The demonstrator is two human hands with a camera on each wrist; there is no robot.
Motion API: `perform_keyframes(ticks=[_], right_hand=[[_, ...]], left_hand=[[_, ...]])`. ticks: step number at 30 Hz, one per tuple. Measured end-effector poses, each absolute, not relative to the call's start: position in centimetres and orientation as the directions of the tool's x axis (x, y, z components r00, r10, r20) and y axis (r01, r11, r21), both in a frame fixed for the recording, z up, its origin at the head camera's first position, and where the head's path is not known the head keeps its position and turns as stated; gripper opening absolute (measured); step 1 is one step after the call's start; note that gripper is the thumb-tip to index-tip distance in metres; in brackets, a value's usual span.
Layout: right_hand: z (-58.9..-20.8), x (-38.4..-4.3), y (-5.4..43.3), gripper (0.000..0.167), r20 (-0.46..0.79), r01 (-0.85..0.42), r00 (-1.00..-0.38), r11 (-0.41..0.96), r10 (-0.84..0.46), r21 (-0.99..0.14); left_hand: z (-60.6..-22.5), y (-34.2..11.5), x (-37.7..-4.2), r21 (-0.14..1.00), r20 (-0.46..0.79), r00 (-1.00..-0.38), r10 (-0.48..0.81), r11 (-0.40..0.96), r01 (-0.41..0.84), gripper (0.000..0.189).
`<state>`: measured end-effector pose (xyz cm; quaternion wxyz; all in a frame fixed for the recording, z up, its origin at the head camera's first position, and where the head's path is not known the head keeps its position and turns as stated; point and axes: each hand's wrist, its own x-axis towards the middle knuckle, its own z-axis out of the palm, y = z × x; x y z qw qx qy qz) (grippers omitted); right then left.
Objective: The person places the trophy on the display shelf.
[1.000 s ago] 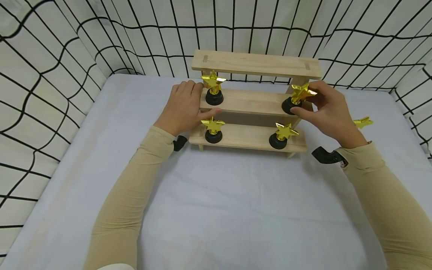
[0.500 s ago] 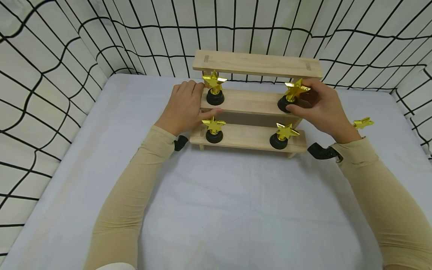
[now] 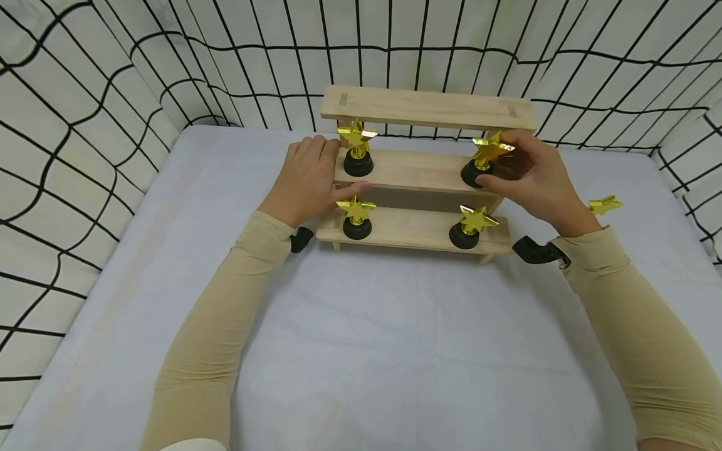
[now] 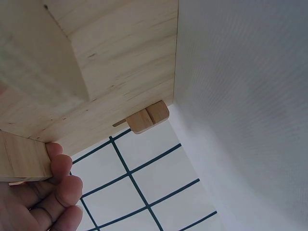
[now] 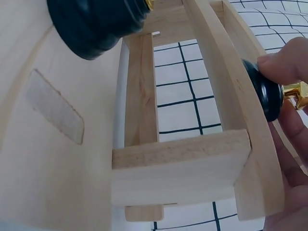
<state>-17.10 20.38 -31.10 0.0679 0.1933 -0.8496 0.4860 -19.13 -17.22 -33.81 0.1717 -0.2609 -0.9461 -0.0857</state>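
Note:
A three-tier wooden display shelf (image 3: 417, 169) stands on the white cloth. At its left end my left hand (image 3: 307, 178) grips the middle tier; in the left wrist view the fingers (image 4: 67, 190) curl round the board's end. My right hand (image 3: 536, 178) pinches a gold star trophy (image 3: 489, 150) at the right end of the middle tier. Its black base (image 5: 264, 91) sits against the board in the right wrist view. Another star trophy (image 3: 356, 150) is on that tier's left. On the bottom tier stand a left trophy (image 3: 355, 219) and a right trophy (image 3: 472, 227).
A further gold star (image 3: 605, 204) shows beyond my right wrist, partly hidden by it. Black wire grid panels (image 3: 389, 69) rise behind and beside the white-covered table (image 3: 395, 351). The shelf's top tier (image 3: 429, 108) bears nothing.
My right hand has shifted the trophy a little to the left along the middle tier. My left hand stays on the shelf's left end.

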Motion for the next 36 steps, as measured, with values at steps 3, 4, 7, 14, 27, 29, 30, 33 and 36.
perform_keyframes(ticks=[3, 4, 7, 14, 27, 29, 30, 33, 36], right_hand=[[-31.0, -17.0, 20.7, 0.055, 0.337, -0.425, -0.902, 0.418, -0.27, -0.803], [-30.9, -17.0, 20.8, 0.055, 0.354, -0.44, -0.895, 0.402, -0.273, -0.803], [-30.8, -16.8, 21.4, 0.053, 0.397, -0.476, -0.876, 0.36, -0.273, -0.803], [-30.5, -16.0, 23.6, 0.049, 0.455, -0.494, -0.869, 0.409, -0.194, -0.767], [-30.2, -14.3, 28.4, 0.045, 0.445, -0.401, -0.895, 0.455, -0.012, -0.795], [-30.3, -14.1, 29.1, 0.045, 0.439, -0.394, -0.898, 0.409, 0.017, -0.823], [-30.3, -14.0, 29.5, 0.045, 0.436, -0.393, -0.899, 0.38, 0.032, -0.838], [-30.5, -13.7, 30.3, 0.045, 0.426, -0.383, -0.902, 0.326, 0.069, -0.864], [-30.7, -13.3, 31.1, 0.046, 0.413, -0.352, -0.905, 0.368, 0.099, -0.86]], left_hand=[[-33.8, -17.2, -19.1, 0.077, 0.358, -0.812, 0.461, 0.852, 0.517, 0.084], [-33.7, -17.2, -19.1, 0.079, 0.355, -0.814, 0.461, 0.852, 0.517, 0.085], [-33.7, -17.2, -19.0, 0.077, 0.351, -0.816, 0.46, 0.854, 0.515, 0.085], [-33.6, -17.2, -19.1, 0.068, 0.35, -0.815, 0.463, 0.855, 0.515, 0.086], [-33.7, -17.2, -19.1, 0.091, 0.342, -0.818, 0.462, 0.85, 0.518, 0.087], [-33.7, -17.2, -19.1, 0.091, 0.343, -0.817, 0.463, 0.85, 0.519, 0.087], [-33.7, -17.2, -19.1, 0.091, 0.343, -0.817, 0.463, 0.85, 0.52, 0.086], [-33.6, -17.2, -19.1, 0.098, 0.339, -0.821, 0.46, 0.851, 0.516, 0.087], [-33.6, -17.2, -19.1, 0.1, 0.337, -0.823, 0.457, 0.852, 0.514, 0.086]])
